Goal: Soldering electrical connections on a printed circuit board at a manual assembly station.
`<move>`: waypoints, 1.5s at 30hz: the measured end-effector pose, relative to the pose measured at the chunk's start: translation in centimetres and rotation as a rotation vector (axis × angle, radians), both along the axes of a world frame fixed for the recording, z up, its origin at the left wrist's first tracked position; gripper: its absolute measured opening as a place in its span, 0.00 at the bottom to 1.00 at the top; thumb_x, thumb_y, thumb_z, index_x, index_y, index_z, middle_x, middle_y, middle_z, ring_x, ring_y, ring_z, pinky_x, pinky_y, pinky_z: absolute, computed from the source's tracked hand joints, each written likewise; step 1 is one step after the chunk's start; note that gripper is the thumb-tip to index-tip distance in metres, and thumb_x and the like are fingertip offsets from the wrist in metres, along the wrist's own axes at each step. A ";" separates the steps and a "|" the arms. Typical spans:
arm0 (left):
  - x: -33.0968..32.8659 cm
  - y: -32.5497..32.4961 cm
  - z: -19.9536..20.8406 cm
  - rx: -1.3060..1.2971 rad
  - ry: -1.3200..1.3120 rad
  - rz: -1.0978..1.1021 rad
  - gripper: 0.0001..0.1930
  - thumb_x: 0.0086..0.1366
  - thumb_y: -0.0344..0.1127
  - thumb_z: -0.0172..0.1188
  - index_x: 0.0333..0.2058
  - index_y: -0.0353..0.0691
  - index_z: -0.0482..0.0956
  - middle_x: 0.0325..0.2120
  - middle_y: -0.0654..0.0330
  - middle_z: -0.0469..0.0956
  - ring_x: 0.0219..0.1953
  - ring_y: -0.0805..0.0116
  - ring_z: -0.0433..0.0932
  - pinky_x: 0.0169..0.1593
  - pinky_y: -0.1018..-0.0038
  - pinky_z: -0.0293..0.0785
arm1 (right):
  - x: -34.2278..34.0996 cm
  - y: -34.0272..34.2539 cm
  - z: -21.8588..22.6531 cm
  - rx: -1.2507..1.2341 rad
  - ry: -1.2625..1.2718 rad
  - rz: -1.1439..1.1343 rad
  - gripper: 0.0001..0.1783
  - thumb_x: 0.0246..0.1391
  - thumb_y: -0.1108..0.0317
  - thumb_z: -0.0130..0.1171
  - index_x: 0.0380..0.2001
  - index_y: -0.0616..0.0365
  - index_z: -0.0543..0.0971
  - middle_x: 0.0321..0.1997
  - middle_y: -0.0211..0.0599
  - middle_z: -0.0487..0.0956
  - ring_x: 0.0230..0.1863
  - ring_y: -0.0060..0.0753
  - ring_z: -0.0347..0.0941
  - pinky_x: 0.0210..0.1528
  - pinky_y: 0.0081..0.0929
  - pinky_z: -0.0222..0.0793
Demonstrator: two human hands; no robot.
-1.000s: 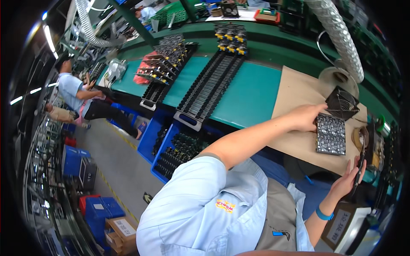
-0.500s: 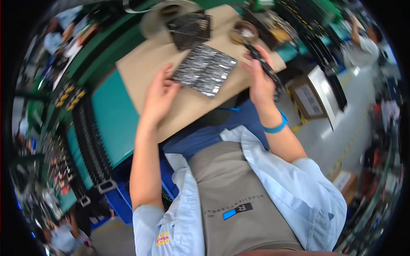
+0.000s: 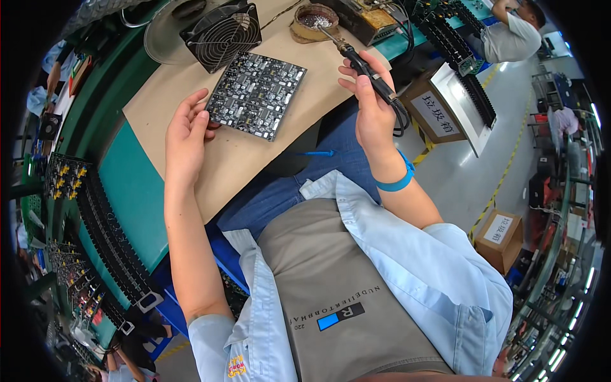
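Note:
My left hand [image 3: 186, 137] grips the near left edge of a dark printed circuit board [image 3: 258, 95], thumb on top and fingers curled at the edge. The board is square, densely set with small components, and tilted above brown paper [image 3: 153, 113]. In my right hand [image 3: 374, 114] is a black soldering iron [image 3: 365, 67], held like a pen with some fingers spread. Its metal tip points up and left to a round brown dish [image 3: 299, 30] with silvery bits inside; whether it touches them I cannot tell. The iron's cord hangs below my hand.
A black fan [image 3: 219, 37] stands behind the board. Right of the dish sits a dark boxy unit [image 3: 363, 24] with cables. Black slotted racks [image 3: 111, 229] lie at the left. A cardboard box [image 3: 439, 121] stands right of the bench; another person [image 3: 517, 39] sits beyond.
The view has shifted, so the bench, board and both hands appear further left and the picture is sharper. Both hands keep hold of the board and the soldering iron.

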State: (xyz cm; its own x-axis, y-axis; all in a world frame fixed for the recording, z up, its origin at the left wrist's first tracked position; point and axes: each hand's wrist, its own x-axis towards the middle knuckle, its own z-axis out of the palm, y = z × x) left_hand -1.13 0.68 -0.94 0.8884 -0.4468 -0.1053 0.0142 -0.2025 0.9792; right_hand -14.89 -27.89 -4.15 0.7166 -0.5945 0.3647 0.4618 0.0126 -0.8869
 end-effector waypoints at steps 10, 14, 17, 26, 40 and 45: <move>0.0 0.0 -0.1 -0.002 -0.003 0.024 0.21 0.78 0.26 0.50 0.67 0.35 0.72 0.48 0.63 0.81 0.42 0.79 0.79 0.46 0.80 0.74 | -0.7 -0.1 -0.3 -0.004 0.020 0.009 0.25 0.73 0.67 0.57 0.68 0.65 0.69 0.58 0.45 0.81 0.58 0.35 0.79 0.58 0.31 0.76; 0.0 0.1 -0.2 -0.004 -0.015 0.007 0.23 0.78 0.27 0.50 0.69 0.35 0.70 0.48 0.63 0.81 0.41 0.80 0.77 0.46 0.81 0.73 | -0.9 -0.4 -0.2 -0.013 0.031 -0.004 0.25 0.73 0.67 0.56 0.68 0.65 0.69 0.58 0.45 0.81 0.58 0.35 0.79 0.58 0.31 0.77; -0.4 0.3 -0.4 -0.022 -0.020 0.008 0.23 0.77 0.26 0.52 0.69 0.35 0.70 0.46 0.64 0.79 0.41 0.81 0.76 0.47 0.81 0.73 | -1.2 -0.6 0.1 -0.054 0.040 -0.044 0.24 0.74 0.66 0.54 0.68 0.65 0.68 0.59 0.49 0.81 0.58 0.37 0.80 0.58 0.33 0.77; -4.4 1.8 0.1 -0.062 0.038 0.125 0.25 0.75 0.24 0.55 0.69 0.33 0.68 0.43 0.65 0.77 0.39 0.82 0.74 0.45 0.82 0.73 | -2.4 -2.0 -0.2 -0.082 0.039 -0.064 0.25 0.74 0.66 0.55 0.68 0.65 0.68 0.58 0.49 0.81 0.58 0.37 0.80 0.58 0.33 0.78; -7.6 3.5 0.5 0.022 -0.040 0.181 0.30 0.74 0.22 0.55 0.73 0.33 0.61 0.40 0.63 0.76 0.38 0.80 0.75 0.43 0.82 0.74 | -2.5 -2.0 -0.7 -0.127 0.066 -0.051 0.25 0.75 0.64 0.54 0.68 0.66 0.68 0.59 0.53 0.81 0.58 0.41 0.80 0.57 0.36 0.79; -8.1 4.3 0.3 0.036 -0.042 0.210 0.30 0.75 0.22 0.55 0.73 0.33 0.61 0.40 0.63 0.76 0.38 0.80 0.76 0.43 0.82 0.74 | -2.4 -2.0 -0.5 -0.142 0.076 -0.038 0.26 0.75 0.63 0.54 0.68 0.66 0.68 0.59 0.53 0.81 0.58 0.41 0.80 0.57 0.36 0.79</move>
State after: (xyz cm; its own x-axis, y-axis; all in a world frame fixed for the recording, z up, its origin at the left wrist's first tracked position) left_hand -9.27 4.97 -0.60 0.9656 -0.2478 -0.0786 0.0190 -0.2342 0.9720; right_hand -17.33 -29.90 -4.65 0.7234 -0.5679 0.3927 0.3911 -0.1317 -0.9109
